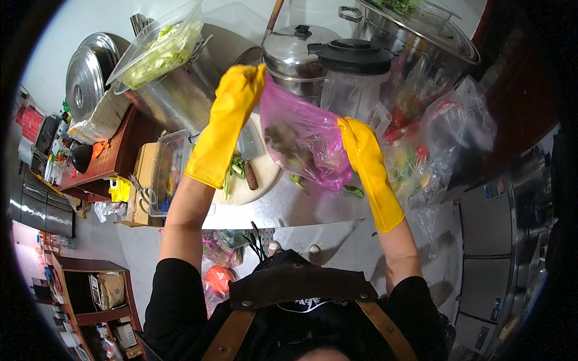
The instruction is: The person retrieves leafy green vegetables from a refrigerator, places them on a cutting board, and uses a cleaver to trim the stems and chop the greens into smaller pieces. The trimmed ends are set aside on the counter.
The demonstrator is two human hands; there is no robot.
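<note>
Both hands wear yellow rubber gloves. My left hand (241,81) grips the upper left corner of a translucent pink plastic bag (300,122). Its right side is pinched in my right hand (359,135). Between them the bag is stretched above the metal worktop, with something dark and leafy showing dimly inside. Below my left forearm lies a round white cutting board (264,180). On it rest a cleaver with a broad blade (249,142) and a brown handle (251,175), beside cut green stalks (235,169). Loose green leaves (353,191) lie on the worktop under the bag.
Behind stand a lidded steel pot (298,49), a blender jug with black lid (354,67) and a large stockpot (420,34). A clear tub of chopped lettuce (158,58) tops another pot. Clear plastic bags (456,122) crowd the right; scissors (143,196) and a clear box (169,167) sit left.
</note>
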